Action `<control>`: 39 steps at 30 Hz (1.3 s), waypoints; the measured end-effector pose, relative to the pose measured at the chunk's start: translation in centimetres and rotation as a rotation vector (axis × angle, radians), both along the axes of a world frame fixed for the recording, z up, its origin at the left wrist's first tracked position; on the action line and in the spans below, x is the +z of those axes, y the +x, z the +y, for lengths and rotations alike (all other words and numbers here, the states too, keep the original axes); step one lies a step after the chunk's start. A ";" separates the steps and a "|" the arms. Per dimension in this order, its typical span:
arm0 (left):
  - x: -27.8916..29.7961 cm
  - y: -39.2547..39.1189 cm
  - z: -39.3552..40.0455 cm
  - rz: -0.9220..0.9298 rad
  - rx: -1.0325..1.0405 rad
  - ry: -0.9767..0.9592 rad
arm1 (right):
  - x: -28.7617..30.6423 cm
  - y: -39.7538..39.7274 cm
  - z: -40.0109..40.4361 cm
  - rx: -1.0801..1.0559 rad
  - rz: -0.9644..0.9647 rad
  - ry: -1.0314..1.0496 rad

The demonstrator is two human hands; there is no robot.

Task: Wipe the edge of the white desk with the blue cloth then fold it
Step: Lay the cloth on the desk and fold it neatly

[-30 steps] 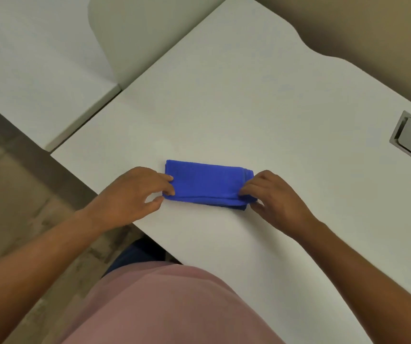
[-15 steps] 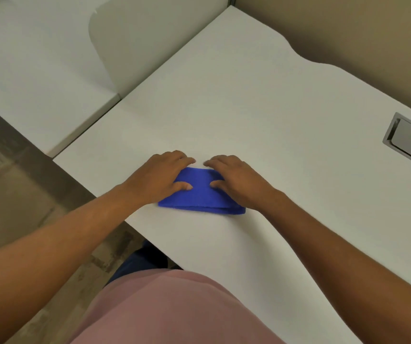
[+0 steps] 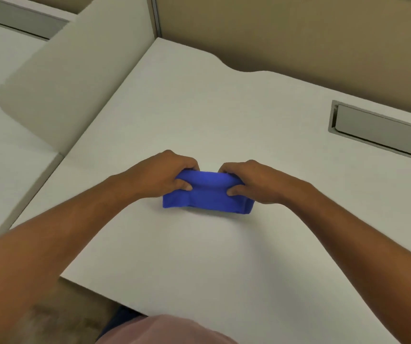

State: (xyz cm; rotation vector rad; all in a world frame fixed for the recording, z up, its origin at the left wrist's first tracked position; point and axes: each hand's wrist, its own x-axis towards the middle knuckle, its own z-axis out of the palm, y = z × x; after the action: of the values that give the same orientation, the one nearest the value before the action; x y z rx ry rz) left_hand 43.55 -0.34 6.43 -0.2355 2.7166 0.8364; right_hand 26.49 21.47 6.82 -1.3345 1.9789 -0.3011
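The blue cloth (image 3: 208, 193) is a folded strip in the middle of the white desk (image 3: 199, 115), well in from the front edge. My left hand (image 3: 161, 173) pinches its left far part, thumb on top and fingers curled behind. My right hand (image 3: 252, 181) pinches the right far part in the same way. The far side of the cloth is raised off the desk between both hands, while its near edge rests on the surface. My fingertips are hidden behind the cloth.
A grey cable tray slot (image 3: 383, 131) is sunk into the desk at the right. A white rounded divider panel (image 3: 75, 78) stands along the desk's left side, with a second desk (image 3: 3, 150) beyond it. A tan partition wall (image 3: 298, 33) closes the back.
The cloth has moved farther from the desk's front edge. Both hands, pressing flat on it half a second ago, now grip its far side and raise it.
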 end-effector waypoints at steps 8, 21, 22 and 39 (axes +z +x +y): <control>2.5 -15.7 -0.7 0.090 -0.209 -0.111 | 2.6 -12.5 2.8 -0.167 0.224 -0.035; -1.2 -41.0 -1.7 0.785 -0.133 -0.385 | -1.1 -33.2 1.5 -0.385 1.064 -0.452; -2.2 -42.2 -1.8 0.834 -0.169 -0.412 | -2.0 -34.3 1.8 -0.366 1.095 -0.465; -11.1 -42.3 -0.2 0.305 -0.428 -0.424 | -10.0 -32.0 1.4 -0.716 0.510 -0.066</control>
State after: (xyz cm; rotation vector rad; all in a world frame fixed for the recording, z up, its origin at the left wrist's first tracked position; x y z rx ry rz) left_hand 1.20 -0.49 -4.71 0.4118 3.0301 0.1825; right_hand -5.48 22.92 -3.22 -0.7251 2.8687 -0.3802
